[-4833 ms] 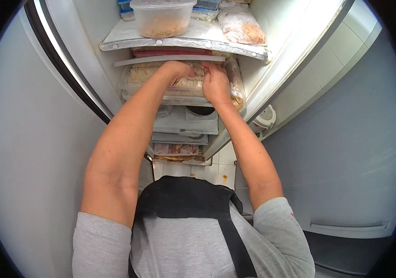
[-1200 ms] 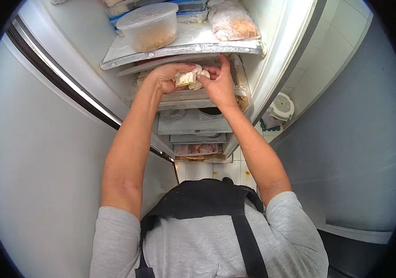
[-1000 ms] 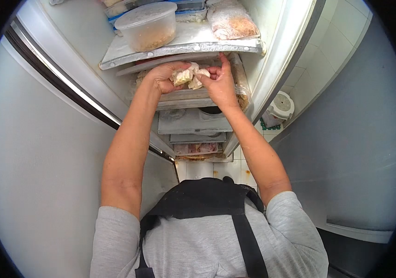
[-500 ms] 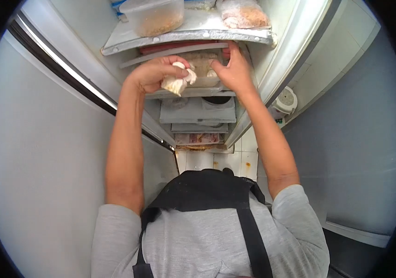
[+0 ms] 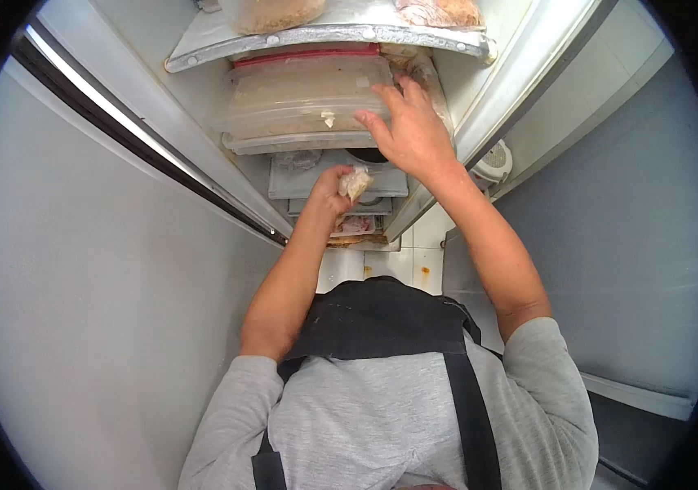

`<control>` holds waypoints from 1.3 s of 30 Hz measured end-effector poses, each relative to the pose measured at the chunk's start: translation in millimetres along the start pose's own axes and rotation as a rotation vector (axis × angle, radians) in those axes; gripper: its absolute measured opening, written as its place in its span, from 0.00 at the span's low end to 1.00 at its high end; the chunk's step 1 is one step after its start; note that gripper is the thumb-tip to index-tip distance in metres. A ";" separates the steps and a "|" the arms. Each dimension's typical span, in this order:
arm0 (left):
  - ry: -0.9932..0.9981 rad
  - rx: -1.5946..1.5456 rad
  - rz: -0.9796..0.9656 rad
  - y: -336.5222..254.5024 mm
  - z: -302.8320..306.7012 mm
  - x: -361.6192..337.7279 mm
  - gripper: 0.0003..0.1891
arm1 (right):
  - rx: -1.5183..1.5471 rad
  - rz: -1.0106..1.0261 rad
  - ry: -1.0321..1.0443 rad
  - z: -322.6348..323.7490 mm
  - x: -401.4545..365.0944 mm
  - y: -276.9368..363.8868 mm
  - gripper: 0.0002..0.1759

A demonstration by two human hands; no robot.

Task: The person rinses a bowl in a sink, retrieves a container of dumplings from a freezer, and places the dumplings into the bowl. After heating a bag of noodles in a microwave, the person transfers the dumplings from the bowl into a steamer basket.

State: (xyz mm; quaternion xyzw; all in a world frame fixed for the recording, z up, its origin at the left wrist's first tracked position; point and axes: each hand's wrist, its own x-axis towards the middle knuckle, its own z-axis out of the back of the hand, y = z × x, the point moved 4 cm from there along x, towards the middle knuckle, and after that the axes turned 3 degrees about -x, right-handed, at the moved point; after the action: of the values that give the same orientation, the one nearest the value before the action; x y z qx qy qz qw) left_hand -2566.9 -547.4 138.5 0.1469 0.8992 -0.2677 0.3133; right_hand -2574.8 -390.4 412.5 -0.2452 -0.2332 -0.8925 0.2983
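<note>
My left hand (image 5: 329, 193) is closed around a pale, off-white lump of food (image 5: 355, 184) whose kind I cannot tell. It is low in front of the fridge shelves, below a wide translucent plastic container (image 5: 284, 96). That container sits on the shelf under the frosted one, its see-through lid lying over it. A small white scrap (image 5: 328, 119) shows at its front. My right hand (image 5: 414, 135) is at the container's right front corner, fingers spread and thumb out, holding nothing.
On the frosted upper shelf (image 5: 333, 37) are a tub of brownish food (image 5: 277, 15) and a bagged item (image 5: 443, 12). Something red (image 5: 308, 54) lies behind the container. Lower shelves (image 5: 288, 184) hold more packages. Fridge doors flank both sides, with a grey one (image 5: 610, 245) at right.
The container's lid, raised by my right hand before, now lies down. My right hand has let go of it. My left hand has moved down from the container's opening, still holding the pale lump.
</note>
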 end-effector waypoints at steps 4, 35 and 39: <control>-0.070 -0.006 -0.321 -23.1 -40.1 8.8 0.23 | 0.048 0.030 0.163 18.0 -6.5 0.0 0.32; 0.298 0.351 -1.376 -206.7 -167.9 -359.4 0.17 | 0.217 -0.162 -0.348 129.1 281.4 -18.0 0.21; 0.277 0.262 -1.352 -234.6 -190.9 -364.1 0.17 | 0.276 -0.186 -0.437 121.8 287.5 -25.0 0.22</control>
State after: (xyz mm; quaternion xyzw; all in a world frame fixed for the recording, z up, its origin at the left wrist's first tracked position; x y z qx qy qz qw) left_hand -2483.9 -663.9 589.7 -0.3754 0.7854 -0.4886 -0.0596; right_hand -2756.4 -424.3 665.5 -0.3666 -0.4328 -0.8019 0.1880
